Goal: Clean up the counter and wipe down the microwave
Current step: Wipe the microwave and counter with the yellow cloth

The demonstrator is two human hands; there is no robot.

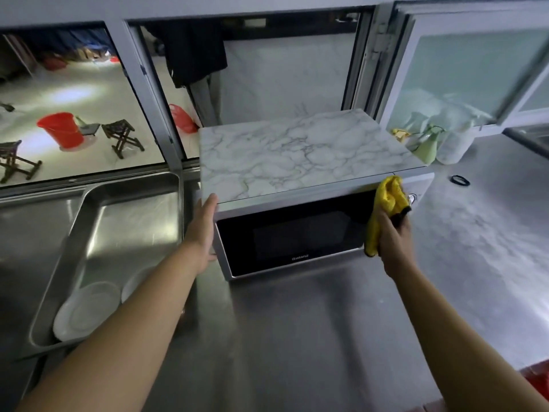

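Showing brushed, dull-gleaming stainless steel across the counter (297, 337) and the sink (98, 209). Carrying a smooth marble-patterned sheet (297, 150), white veined with grey, over the top of the microwave (285, 233); fronting it with glossy black glass framed in matt silver plastic or metal. Looking soft and nubbly in the yellow cloth (383, 212), like microfibre. Lying smooth and white in the plates (86, 310). Gleaming as shiny red plastic in the bucket (62, 129). Standing frosted and matt in the window pane (475, 72).
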